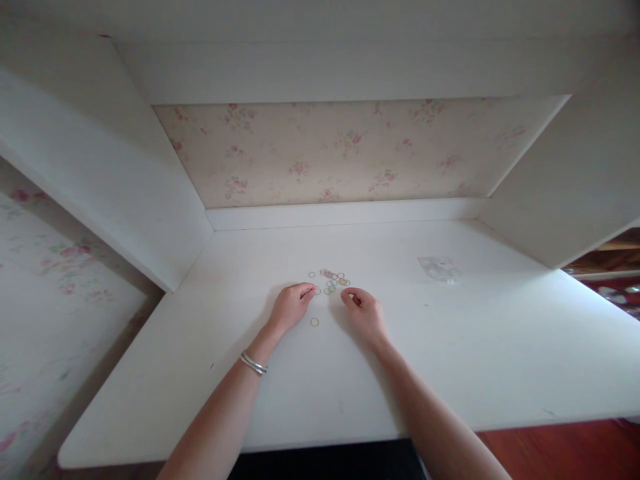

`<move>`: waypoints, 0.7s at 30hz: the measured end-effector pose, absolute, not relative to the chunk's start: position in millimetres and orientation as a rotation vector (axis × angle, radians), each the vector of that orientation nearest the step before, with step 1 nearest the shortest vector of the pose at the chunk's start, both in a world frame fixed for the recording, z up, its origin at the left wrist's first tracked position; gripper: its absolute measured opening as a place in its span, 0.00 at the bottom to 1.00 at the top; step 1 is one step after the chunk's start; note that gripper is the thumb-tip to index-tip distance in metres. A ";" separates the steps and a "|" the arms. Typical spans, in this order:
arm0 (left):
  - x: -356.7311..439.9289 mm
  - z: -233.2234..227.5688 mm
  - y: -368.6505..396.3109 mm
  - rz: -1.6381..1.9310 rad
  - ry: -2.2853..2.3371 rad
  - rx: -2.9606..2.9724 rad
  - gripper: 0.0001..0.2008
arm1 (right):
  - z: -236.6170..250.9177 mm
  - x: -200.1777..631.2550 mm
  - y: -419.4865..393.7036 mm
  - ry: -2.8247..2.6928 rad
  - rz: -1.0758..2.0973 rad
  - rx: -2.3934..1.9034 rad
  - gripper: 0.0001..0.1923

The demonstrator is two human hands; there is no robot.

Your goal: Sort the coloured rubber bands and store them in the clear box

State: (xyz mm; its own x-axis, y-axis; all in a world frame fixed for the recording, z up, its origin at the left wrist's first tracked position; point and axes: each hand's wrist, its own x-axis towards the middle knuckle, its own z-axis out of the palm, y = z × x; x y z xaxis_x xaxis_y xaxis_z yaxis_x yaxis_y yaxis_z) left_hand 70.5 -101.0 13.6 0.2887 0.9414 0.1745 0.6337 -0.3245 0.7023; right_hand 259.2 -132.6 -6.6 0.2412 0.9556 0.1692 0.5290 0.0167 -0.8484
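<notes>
Several thin rings [334, 283] in yellowish, pinkish and greenish tints lie in a loose cluster on the white desk. My left hand [291, 307], with a silver bangle on its wrist, pinches at the cluster's left side. A thin ring [319, 291] shows right at its fingertips. To the right of the cluster, my right hand [365, 316] is closed with thumb and forefinger together; what they hold, if anything, is too small to make out. One yellow ring [315, 322] lies apart, nearer to me between the hands. Another small ring [312, 275] sits just beyond the left fingertips.
A clear plastic bag [440, 269] lies on the desk [450, 360] towards the back right. White side panels [560, 167] and an overhead board frame the desk, with flowered wallpaper [325, 150] behind. Something black [325, 463] is below the front edge.
</notes>
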 end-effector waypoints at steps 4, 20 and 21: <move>59.1 14.2 -113.8 0.778 1.306 2.035 0.14 | -6.4 258.7 -133.0 -1.408 0.612 -1.625 0.19; 38.3 8.7 -149.9 0.530 1.239 2.348 0.14 | -6.2 257.4 -133.6 -1.416 0.604 -1.653 0.18; 39.0 8.4 -149.7 0.526 1.248 2.354 0.14 | -6.4 257.2 -133.6 -1.413 0.597 -1.652 0.18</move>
State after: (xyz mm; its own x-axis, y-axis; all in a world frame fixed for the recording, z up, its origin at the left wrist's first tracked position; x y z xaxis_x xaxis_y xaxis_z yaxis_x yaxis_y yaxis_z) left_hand 39.0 -149.7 8.4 0.5252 0.8409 0.1308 0.6810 -0.5074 0.5279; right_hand 257.2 -133.6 -6.4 0.2447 0.9547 0.1694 0.5437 0.0095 -0.8392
